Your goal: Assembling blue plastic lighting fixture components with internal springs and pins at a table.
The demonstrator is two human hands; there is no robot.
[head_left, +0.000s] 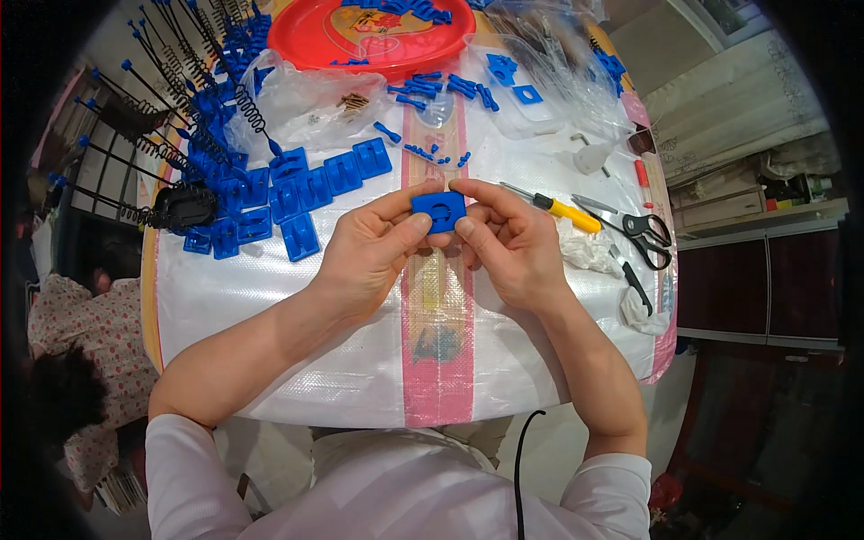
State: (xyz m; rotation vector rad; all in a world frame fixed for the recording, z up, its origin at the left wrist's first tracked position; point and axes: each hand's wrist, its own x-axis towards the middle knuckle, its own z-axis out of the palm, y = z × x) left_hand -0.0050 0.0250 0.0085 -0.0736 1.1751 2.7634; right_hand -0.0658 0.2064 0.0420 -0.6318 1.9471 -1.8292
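Between both hands, over the middle of the table, I hold a small blue plastic plate (438, 212) with a curved shape at its centre. My left hand (375, 236) pinches its left end between thumb and fingers. At the right end, my right hand (513, 238) grips it the same way, thumb on the near edge. Further left lie several similar blue plastic bases (340, 173) in rows. Beyond my hands are loose blue handle-shaped pieces (389, 132) and tiny blue bits (436, 153). The undersides of the held plate are hidden by my fingers.
Tall black springs on rods (247, 110) rise at the left. A red basin (378, 67) stands at the back, near a clear bag with brass screws (354, 103). Right of me lie a yellow-handled screwdriver (573, 214), black scissors (643, 230) and a knife (634, 286). Someone in patterned clothing (90, 333) is at far left.
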